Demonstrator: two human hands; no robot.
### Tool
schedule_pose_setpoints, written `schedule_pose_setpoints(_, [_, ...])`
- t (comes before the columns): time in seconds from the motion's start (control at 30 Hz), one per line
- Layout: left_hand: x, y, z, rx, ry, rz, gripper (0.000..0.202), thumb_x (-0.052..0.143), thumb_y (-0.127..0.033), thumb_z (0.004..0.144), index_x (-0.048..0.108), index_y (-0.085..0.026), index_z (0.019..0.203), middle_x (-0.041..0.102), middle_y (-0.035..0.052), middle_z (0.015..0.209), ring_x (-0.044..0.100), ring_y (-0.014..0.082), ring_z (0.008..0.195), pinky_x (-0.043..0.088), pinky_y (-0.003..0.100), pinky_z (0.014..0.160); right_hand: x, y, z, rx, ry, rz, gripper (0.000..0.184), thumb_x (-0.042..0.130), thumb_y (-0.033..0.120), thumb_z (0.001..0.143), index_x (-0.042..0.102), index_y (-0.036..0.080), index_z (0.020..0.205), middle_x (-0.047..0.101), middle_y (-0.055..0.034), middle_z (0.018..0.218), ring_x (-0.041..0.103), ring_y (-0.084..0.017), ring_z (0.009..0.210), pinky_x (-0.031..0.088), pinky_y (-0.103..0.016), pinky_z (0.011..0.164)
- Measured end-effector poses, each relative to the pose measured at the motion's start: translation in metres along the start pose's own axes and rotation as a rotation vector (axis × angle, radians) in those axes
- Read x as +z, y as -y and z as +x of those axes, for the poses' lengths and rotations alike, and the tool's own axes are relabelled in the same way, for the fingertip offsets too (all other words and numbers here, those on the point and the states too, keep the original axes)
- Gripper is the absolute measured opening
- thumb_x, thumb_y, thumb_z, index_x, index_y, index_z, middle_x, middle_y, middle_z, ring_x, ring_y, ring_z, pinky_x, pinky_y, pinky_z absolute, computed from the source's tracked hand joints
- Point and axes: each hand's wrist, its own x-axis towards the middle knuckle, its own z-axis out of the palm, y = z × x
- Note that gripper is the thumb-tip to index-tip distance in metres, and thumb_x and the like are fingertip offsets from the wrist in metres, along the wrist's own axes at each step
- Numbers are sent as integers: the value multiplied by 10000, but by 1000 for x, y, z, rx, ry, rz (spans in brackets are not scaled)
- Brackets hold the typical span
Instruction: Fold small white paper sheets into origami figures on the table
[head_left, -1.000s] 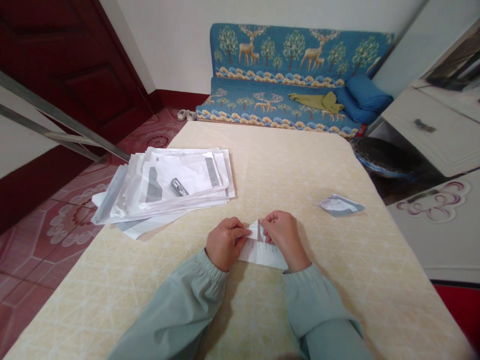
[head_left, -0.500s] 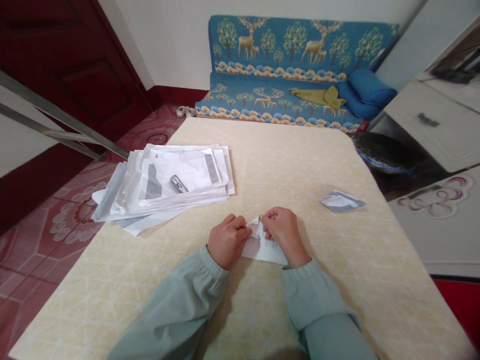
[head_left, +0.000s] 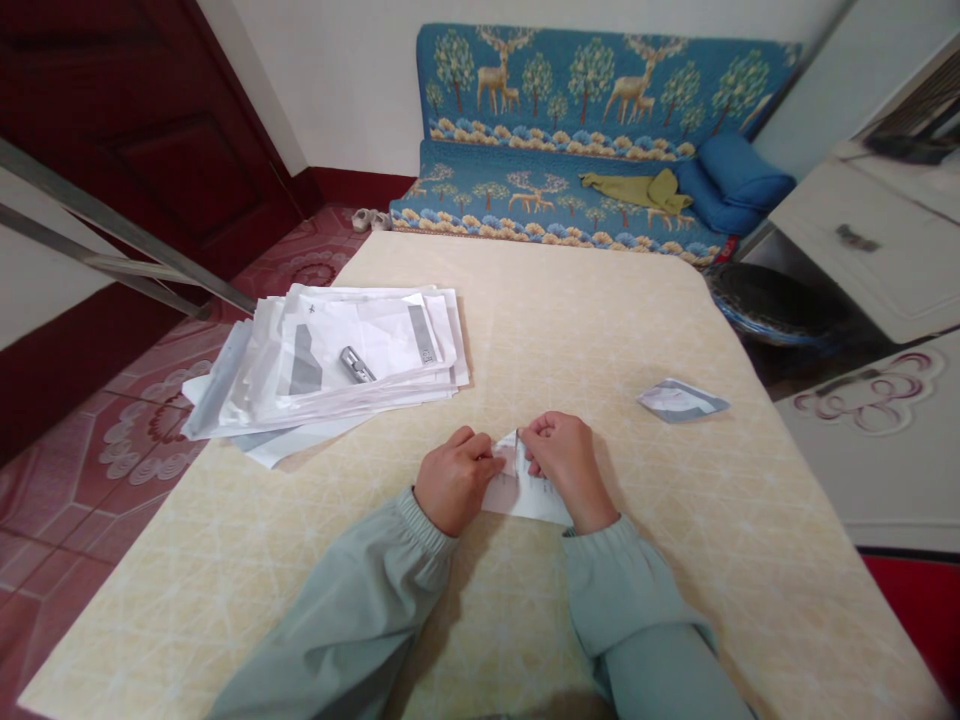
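A small folded white paper (head_left: pixel 519 490) lies on the yellow patterned table (head_left: pixel 600 330) right in front of me. My left hand (head_left: pixel 452 482) pinches its left side with curled fingers. My right hand (head_left: pixel 568 467) pinches the top and right side, fingers closed on the fold. Both hands meet at the paper's upper tip. Much of the paper is hidden under my hands.
A stack of white papers (head_left: pixel 337 355) with a small metal object (head_left: pixel 357 365) on top lies at the table's left. A finished folded paper piece (head_left: pixel 681 400) sits to the right. Beyond the table stand a blue deer-patterned sofa (head_left: pixel 585 150), white drawers (head_left: pixel 870 250) and a dark basket (head_left: pixel 772 305).
The paper's upper part has been folded narrower between my fingers. My hands stay at almost the same spot; the view has shifted slightly.
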Motion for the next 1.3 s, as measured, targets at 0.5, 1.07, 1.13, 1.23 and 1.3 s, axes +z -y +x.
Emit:
schedule_pose_setpoints(0.5, [-6, -13, -2, -31, 59, 50, 211, 494, -270, 896, 697, -223, 862, 604, 48, 807, 509, 199, 833, 420, 305, 649, -1, 0, 0, -31, -12, -17, 97, 552, 252, 696, 579, 182, 634, 618, -3, 459, 560, -114, 351, 366, -180, 354])
schedule_pose_setpoints(1.07, [31, -5, -3, -92, -120, -222, 356, 541, -152, 864, 577, -158, 1218, 605, 81, 1271, 596, 205, 1108, 505, 344, 968, -1, 0, 1, -8, 3, 9, 73, 539, 224, 688, 581, 178, 651, 620, -6, 456, 562, -117, 350, 378, -177, 352])
schedule_pose_setpoints(1.13, [34, -5, -4, -55, -149, -180, 353, 536, -157, 871, 580, -154, 1221, 613, 83, 1263, 617, 205, 1059, 532, 346, 921, -1, 1, 1, -2, 3, 13, 64, 541, 217, 682, 576, 179, 644, 618, -3, 454, 565, -118, 352, 381, -176, 349])
schedule_pose_setpoints(1.23, [36, -5, -5, -2, -192, -112, 337, 524, -151, 880, 592, -153, 1210, 630, 81, 1241, 636, 192, 972, 558, 332, 851, 0, 1, 1, 7, 6, 19, 71, 543, 221, 688, 569, 180, 636, 613, -1, 451, 562, -119, 346, 375, -176, 336])
schedule_pose_setpoints(1.3, [36, -5, -5, 14, -206, -73, 320, 514, -153, 889, 602, -156, 1196, 635, 79, 1233, 636, 178, 916, 563, 319, 821, 0, 1, 1, 10, 8, 22, 84, 547, 235, 697, 568, 180, 637, 613, -1, 453, 559, -118, 342, 373, -177, 329])
